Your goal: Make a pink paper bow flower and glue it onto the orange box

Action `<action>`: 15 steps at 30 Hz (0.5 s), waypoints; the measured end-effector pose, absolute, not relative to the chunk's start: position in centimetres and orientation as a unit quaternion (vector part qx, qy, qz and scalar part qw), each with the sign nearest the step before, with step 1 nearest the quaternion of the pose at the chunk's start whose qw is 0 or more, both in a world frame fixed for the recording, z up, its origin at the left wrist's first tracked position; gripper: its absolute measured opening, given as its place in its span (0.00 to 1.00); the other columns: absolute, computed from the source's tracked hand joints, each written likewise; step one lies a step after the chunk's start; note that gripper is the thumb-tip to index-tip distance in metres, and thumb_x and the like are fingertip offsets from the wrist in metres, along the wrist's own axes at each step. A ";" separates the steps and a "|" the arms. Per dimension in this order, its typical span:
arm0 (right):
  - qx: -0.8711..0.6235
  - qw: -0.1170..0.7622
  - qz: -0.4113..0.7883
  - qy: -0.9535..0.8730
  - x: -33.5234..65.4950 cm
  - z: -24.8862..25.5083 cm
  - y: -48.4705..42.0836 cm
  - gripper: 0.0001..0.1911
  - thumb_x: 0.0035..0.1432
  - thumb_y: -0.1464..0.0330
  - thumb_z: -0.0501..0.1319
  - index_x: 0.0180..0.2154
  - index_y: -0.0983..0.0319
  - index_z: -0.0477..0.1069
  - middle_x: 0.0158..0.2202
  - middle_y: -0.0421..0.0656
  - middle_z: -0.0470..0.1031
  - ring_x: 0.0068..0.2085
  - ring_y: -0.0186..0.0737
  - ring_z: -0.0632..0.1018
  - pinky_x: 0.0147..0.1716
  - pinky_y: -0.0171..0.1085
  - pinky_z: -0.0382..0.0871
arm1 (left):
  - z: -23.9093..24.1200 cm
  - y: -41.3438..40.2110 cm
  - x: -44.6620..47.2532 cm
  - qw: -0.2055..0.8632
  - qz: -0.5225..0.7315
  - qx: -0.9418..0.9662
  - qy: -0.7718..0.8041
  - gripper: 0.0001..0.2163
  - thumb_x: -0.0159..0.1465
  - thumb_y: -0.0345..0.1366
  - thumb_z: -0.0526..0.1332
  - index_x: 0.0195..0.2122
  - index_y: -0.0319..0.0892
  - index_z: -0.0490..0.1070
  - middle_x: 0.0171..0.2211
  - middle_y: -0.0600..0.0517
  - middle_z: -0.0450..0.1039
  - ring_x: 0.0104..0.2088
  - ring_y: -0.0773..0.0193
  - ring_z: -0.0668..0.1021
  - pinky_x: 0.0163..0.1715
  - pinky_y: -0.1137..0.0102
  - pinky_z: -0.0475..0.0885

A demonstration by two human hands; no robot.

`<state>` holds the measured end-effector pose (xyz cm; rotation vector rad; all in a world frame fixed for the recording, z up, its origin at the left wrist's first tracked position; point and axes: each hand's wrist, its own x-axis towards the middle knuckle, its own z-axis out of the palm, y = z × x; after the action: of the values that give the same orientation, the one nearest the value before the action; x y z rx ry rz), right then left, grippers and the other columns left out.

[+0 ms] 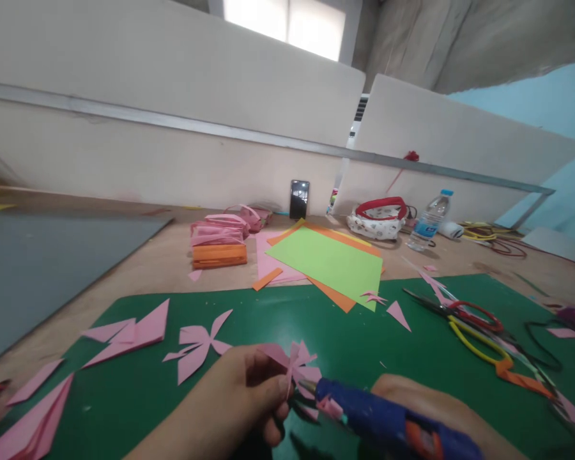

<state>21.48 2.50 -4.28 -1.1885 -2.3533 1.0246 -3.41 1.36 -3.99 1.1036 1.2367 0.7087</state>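
Note:
Between the thumb and fingers of my left hand (253, 390) is a pink paper flower (299, 367) with narrow petals spread out. My right hand (426, 402) is wrapped round a blue hot glue gun (364, 409). The gun's metal nozzle points left and meets the flower near its centre; whether glue is coming out I cannot tell. A scrap of pink paper clings to the front of the gun. Left of my left hand, another cut pink paper flower (199, 345) lies flat on the green cutting mat (144, 358).
Folded pink paper pieces (144, 332) lie on the mat's left. Scissors (474, 319) with red and yellow handles lie at right. Behind are green paper sheets (328, 259), pink and orange paper bundles (219, 246), a phone (299, 199), a pouch (378, 223) and a water bottle (429, 223).

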 end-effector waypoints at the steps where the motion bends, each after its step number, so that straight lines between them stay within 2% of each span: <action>1: -0.411 0.143 0.376 -0.818 21.2 -4.1 2.4 0.23 0.57 0.48 0.51 0.32 0.58 0.72 0.29 0.42 0.73 0.29 0.35 0.73 0.27 0.30 0.67 | -4.0 1.3 -3.4 0.622 0.303 0.475 0.544 0.06 0.55 0.33 0.57 0.25 0.36 0.70 0.18 0.56 0.69 0.15 0.74 0.69 0.17 0.77 0.59; 5: -0.422 0.113 0.418 -0.797 20.7 -2.9 2.5 0.19 0.58 0.52 0.53 0.32 0.59 0.70 0.29 0.40 0.70 0.28 0.33 0.71 0.27 0.28 0.65 | -4.0 1.2 -3.3 0.625 0.278 0.468 0.559 0.08 0.55 0.35 0.56 0.24 0.36 0.70 0.18 0.56 0.69 0.14 0.74 0.68 0.16 0.77 0.58; 10: -0.427 0.100 0.417 -0.796 20.2 -2.1 2.8 0.14 0.53 0.56 0.60 0.28 0.60 0.69 0.27 0.38 0.69 0.30 0.34 0.71 0.31 0.29 0.66 | -4.1 1.2 -3.2 0.620 0.275 0.472 0.564 0.07 0.55 0.34 0.55 0.25 0.37 0.70 0.18 0.56 0.68 0.14 0.73 0.69 0.16 0.77 0.59; 15: -0.434 0.092 0.421 -0.791 20.5 -3.3 3.0 0.14 0.55 0.56 0.58 0.28 0.61 0.69 0.27 0.38 0.68 0.29 0.32 0.71 0.28 0.27 0.65 | -3.7 1.1 -3.2 0.619 0.270 0.479 0.560 0.08 0.55 0.34 0.54 0.24 0.37 0.70 0.18 0.57 0.67 0.15 0.74 0.68 0.16 0.77 0.61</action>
<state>20.48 3.04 -3.28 -1.2886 -2.3495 1.2498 -3.15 1.10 -3.68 1.1023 1.2882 0.6210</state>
